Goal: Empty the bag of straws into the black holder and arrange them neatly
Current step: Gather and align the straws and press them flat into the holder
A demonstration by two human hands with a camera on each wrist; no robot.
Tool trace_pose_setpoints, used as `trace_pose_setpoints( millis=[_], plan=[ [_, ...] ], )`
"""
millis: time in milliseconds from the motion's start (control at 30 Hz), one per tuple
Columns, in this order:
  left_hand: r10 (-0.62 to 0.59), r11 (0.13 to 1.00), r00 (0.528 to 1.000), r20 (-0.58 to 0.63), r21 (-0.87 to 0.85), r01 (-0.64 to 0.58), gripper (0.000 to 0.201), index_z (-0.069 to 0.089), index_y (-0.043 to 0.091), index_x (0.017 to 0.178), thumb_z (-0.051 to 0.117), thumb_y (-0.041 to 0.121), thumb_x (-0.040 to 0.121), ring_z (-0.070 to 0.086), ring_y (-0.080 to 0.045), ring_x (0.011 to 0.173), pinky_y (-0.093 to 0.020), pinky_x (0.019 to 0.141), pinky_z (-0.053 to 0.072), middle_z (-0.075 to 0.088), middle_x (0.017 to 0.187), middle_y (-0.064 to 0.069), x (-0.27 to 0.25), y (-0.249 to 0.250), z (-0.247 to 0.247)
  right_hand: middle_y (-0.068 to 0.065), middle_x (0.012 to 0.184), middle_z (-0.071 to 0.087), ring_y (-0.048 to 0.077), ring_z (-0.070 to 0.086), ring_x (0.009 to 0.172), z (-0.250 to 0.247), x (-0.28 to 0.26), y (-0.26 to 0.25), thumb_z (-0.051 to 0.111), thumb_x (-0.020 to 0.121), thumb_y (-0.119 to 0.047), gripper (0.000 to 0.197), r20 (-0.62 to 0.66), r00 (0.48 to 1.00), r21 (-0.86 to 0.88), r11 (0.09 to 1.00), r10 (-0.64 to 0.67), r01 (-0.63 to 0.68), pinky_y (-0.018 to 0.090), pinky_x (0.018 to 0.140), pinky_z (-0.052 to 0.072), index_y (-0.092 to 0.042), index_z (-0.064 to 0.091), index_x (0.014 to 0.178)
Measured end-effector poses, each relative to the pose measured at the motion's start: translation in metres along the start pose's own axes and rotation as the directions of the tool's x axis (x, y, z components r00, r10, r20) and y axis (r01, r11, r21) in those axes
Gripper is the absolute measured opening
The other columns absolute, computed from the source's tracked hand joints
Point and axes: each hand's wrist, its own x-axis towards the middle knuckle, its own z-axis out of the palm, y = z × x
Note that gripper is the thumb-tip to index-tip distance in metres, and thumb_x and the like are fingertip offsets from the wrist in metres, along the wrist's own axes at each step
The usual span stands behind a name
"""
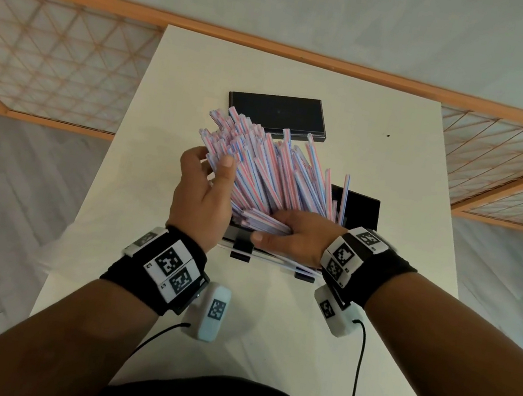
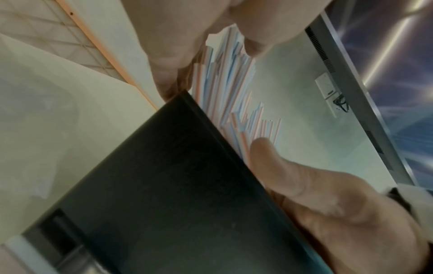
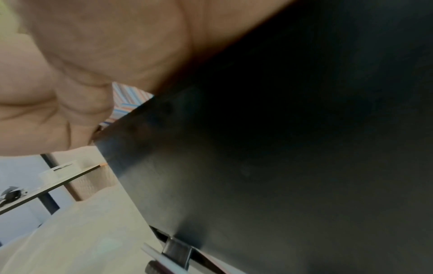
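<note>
From the head view, the straws (image 1: 266,178) stand fanned in the black holder (image 1: 362,210), long axes leaning up and away to the left. The left hand (image 1: 202,195) cups their upper left flank with curled fingers; the right hand (image 1: 291,237) clasps their bases at the near rim — nearer the holder.

The left wrist view shows straw tips splayed unevenly above the holder wall.

The right wrist view shows fingers curled against striped straws at the wall's edge.

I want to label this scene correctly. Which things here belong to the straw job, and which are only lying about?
Job: straws; black holder; left hand; right hand.
Lying about: flat black lid behind; white table.
</note>
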Motion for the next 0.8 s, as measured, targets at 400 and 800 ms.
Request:
trace_pose_setpoints(
  millis=[400,800],
  plan=[
    [-0.014,0.997,1.000,0.028,-0.073,0.016,0.043,0.041,0.002,0.128,0.048,0.036,0.103,0.054,0.025,0.083,0.001,0.072,0.040,0.057,0.103,0.019,-0.001,0.009,0.004,-0.001,0.099,0.065,0.023,0.061,0.093,0.004,0.005,-0.002,0.047,0.077,-0.082,0.065,-0.019,1.000,-0.076,0.997,0.025,-0.026,0.038,0.090,0.051,-0.025,0.061,0.105],
    [0.002,1.000,0.995,0.096,0.011,-0.004,0.049,0.039,0.008,0.138,0.050,0.039,0.102,0.053,0.024,0.096,0.005,0.078,0.036,0.057,0.116,0.016,-0.004,-0.005,0.004,-0.002,0.074,0.060,0.019,0.059,0.072,0.004,0.003,-0.008,0.059,0.074,-0.078,0.056,-0.089,0.996,-0.140,0.990,-0.002,-0.010,0.028,0.059,0.041,-0.022,0.059,0.079]
  ],
)
